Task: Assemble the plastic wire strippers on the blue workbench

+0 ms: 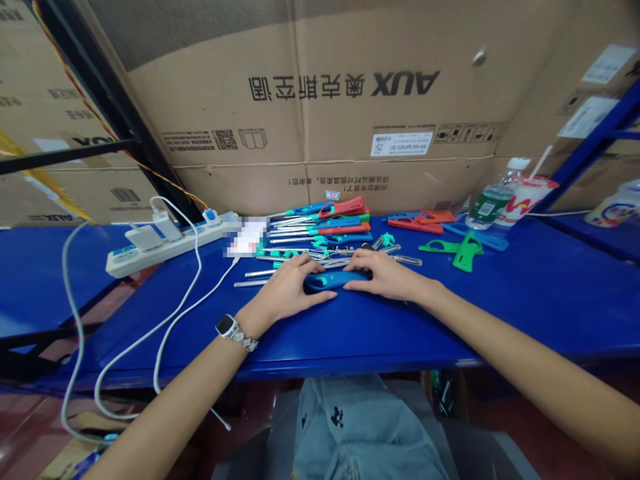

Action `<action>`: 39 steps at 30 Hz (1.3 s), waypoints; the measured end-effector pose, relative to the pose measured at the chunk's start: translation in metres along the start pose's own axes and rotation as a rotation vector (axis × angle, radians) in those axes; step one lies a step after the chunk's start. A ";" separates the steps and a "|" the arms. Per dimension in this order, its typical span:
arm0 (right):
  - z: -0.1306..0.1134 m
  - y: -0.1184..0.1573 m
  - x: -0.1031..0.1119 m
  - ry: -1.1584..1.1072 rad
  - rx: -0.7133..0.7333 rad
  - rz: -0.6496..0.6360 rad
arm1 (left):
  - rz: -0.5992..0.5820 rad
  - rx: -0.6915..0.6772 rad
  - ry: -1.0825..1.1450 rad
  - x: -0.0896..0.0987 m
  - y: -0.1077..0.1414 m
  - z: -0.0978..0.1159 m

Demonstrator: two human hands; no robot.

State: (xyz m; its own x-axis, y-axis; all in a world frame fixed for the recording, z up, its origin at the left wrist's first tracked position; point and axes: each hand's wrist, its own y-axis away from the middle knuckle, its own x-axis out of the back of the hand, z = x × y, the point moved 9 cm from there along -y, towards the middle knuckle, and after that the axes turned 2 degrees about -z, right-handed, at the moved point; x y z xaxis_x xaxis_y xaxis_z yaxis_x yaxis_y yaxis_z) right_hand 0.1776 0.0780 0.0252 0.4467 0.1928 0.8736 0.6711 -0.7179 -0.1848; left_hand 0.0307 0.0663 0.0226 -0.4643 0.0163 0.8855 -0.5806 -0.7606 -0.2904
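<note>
A blue long-nosed gas lighter [333, 280] with a green trigger lies flat at the front of the blue table, gripped from both ends. My left hand [290, 288] curls round its left end, thumb in front and fingers behind. At the other end, my right hand [383, 275] pinches the blue handle. Bare metal tubes [253, 284] stick out to the left of my left hand. Just behind my hands lie small teal parts [287, 253] and thin metal pieces. Farther back is a pile of lighters [345, 227] with blue, red and green handles.
Orange-red handle shells [423, 220] and green ones [467, 252] lie at right, before a water bottle [495, 200] and a drink cup [525, 200]. At left are a power strip [150, 250], a phone [249, 237] and looping white cables [170, 313]. A cardboard wall [340, 127] stands behind.
</note>
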 end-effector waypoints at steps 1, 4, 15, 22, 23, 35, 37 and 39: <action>0.000 0.000 -0.001 -0.010 0.006 0.004 | 0.000 -0.015 -0.004 -0.001 -0.001 0.002; 0.001 0.001 0.000 -0.025 0.008 0.025 | -0.009 -0.030 0.023 -0.003 -0.004 0.004; 0.001 0.001 0.001 -0.011 -0.033 0.015 | -0.004 0.009 0.089 -0.003 -0.001 -0.002; 0.008 -0.002 -0.002 -0.007 -0.048 -0.003 | -0.006 -0.042 0.110 -0.002 0.003 -0.004; 0.008 -0.002 -0.002 -0.005 -0.046 0.000 | -0.007 -0.037 0.108 -0.002 0.002 -0.005; -0.033 -0.017 -0.018 0.256 0.051 -0.028 | 0.079 0.086 0.204 0.008 0.003 -0.017; -0.032 -0.019 -0.024 0.250 0.066 -0.061 | 0.083 0.078 0.223 0.009 0.004 -0.017; -0.031 -0.019 -0.028 0.223 0.078 -0.080 | 0.075 0.060 0.237 0.009 0.004 -0.017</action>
State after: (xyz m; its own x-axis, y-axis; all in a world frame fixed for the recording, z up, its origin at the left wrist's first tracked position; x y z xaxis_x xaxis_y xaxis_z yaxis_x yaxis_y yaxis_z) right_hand 0.1342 0.0660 0.0185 0.2550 0.0881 0.9629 0.7465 -0.6508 -0.1382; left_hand 0.0129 0.0740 0.0228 -0.6526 0.1047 0.7505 -0.5012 -0.8025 -0.3239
